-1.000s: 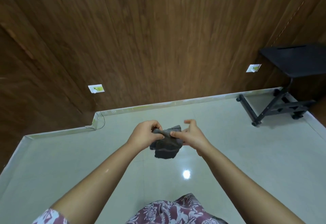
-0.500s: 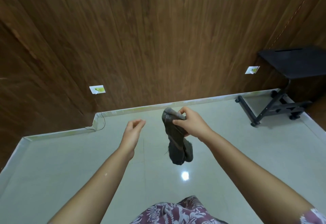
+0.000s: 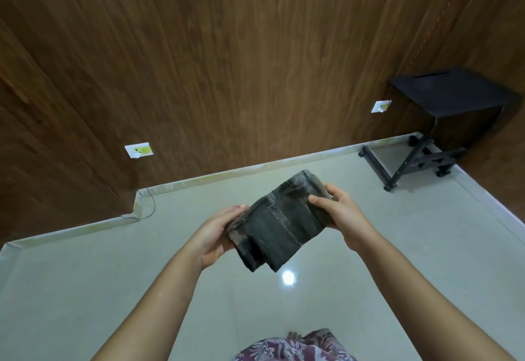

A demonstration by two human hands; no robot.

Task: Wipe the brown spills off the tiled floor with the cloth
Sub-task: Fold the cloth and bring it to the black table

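The dark grey folded woven cloth [image 3: 279, 223] looks soft, light and limp, best gripped at its 2 short ends. It is held above the pale glossy tiled floor [image 3: 113, 275]. The left hand [image 3: 217, 234] curls round its lower end, and the right hand [image 3: 341, 213] pinches its upper end, thumb on top.

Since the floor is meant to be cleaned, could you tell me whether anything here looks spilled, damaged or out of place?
A thin dark wire trails loose from the skirting corner onto the tiled floor. No brown spill shows in this view; the cloth is held above the floor.
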